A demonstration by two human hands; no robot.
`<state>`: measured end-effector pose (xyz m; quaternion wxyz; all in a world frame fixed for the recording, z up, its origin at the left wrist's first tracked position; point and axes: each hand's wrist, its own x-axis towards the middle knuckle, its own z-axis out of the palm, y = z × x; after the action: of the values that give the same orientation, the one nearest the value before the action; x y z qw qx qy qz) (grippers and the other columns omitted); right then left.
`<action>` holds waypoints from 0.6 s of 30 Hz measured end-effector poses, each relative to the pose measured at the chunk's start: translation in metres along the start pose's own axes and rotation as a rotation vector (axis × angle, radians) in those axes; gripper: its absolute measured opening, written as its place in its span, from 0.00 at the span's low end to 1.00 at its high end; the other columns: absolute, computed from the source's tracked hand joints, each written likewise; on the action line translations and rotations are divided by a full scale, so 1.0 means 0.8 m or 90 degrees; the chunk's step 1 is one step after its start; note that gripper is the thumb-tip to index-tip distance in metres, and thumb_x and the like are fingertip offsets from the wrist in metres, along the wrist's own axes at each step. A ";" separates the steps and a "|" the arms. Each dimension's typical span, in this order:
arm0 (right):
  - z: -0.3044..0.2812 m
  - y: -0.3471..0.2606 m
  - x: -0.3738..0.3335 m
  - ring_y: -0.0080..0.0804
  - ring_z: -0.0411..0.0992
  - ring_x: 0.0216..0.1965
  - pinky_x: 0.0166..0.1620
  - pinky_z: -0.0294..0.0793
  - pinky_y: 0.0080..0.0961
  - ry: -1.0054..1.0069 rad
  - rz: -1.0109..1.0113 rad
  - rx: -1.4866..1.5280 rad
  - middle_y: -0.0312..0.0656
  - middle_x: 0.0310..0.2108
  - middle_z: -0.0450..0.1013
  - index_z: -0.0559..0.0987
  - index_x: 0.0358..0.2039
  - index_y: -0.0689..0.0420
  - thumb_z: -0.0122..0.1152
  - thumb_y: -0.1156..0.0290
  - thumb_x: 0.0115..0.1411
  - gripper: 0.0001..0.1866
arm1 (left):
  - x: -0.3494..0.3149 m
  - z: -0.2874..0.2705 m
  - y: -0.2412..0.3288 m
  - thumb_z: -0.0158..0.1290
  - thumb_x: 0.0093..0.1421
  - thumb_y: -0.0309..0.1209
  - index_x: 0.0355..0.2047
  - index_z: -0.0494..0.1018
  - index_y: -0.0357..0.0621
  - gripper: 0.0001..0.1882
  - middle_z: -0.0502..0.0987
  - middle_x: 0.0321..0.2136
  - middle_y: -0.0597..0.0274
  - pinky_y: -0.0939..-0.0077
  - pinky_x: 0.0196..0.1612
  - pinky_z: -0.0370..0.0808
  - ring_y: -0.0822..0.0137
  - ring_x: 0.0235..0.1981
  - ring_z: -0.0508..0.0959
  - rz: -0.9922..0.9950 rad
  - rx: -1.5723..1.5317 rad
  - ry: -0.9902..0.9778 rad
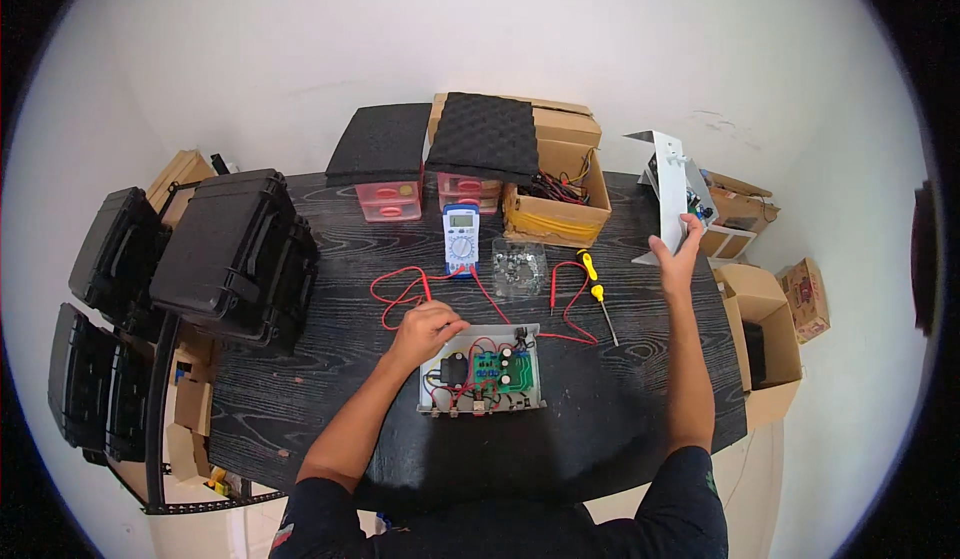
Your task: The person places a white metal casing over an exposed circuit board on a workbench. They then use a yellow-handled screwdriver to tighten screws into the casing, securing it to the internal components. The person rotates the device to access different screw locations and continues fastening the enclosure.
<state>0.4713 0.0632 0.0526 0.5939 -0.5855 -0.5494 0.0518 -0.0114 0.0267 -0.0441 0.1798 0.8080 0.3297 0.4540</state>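
An open grey metal case (pixel 541 374) sits in front of me, holding a green circuit board (pixel 515 371), a black block and red wires. My left hand (pixel 428 331) is at its back left corner, fingers closed; what they pinch there, if anything, is hidden. At the far right, my right hand (pixel 678 257) grips a bent light-grey metal cover (pixel 668 184) between thumb and fingers. The cover stands tilted at the table's right edge, in front of another grey case with electronics (pixel 700 204). Behind the open case lies a blue-and-white multimeter (pixel 461 244) with red test leads (pixel 425 284).
A yellow-handled screwdriver (pixel 597 291) and a clear bag of small parts (pixel 519 269) lie mid-table. Behind them stand a carton of cables (pixel 555 224) and clear-red drawer boxes (pixel 388 202) under black foam (pixel 482 137). Black hard cases (pixel 225 259) crowd the left; cartons (pixel 765 324) stand right.
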 end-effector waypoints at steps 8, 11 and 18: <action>-0.017 -0.151 -0.063 0.49 0.57 0.72 0.72 0.53 0.39 -0.424 -0.108 0.289 0.52 0.68 0.59 0.64 0.61 0.50 0.79 0.40 0.39 0.53 | 0.035 -0.051 0.068 0.72 0.54 0.37 0.59 0.75 0.44 0.33 0.79 0.57 0.44 0.51 0.63 0.74 0.44 0.58 0.78 0.019 0.025 0.058; -0.013 -0.173 -0.082 0.51 0.56 0.72 0.72 0.53 0.43 -0.610 -0.136 0.288 0.53 0.70 0.58 0.67 0.60 0.49 0.81 0.42 0.35 0.53 | 0.056 -0.078 0.120 0.73 0.53 0.38 0.69 0.64 0.46 0.46 0.70 0.67 0.40 0.45 0.68 0.69 0.38 0.66 0.73 0.104 0.036 0.113; 0.005 -0.215 -0.119 0.58 0.55 0.75 0.74 0.51 0.53 -0.798 -0.200 0.257 0.58 0.75 0.55 0.72 0.60 0.47 0.84 0.45 0.32 0.53 | 0.015 -0.072 0.110 0.72 0.53 0.27 0.62 0.64 0.46 0.39 0.72 0.63 0.36 0.47 0.63 0.75 0.37 0.60 0.77 0.222 0.021 0.136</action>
<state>0.3313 -0.0541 0.1244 0.2611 -0.2356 -0.8483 0.3959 -0.0239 -0.0290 0.0455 0.0495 0.8030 0.2092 0.5559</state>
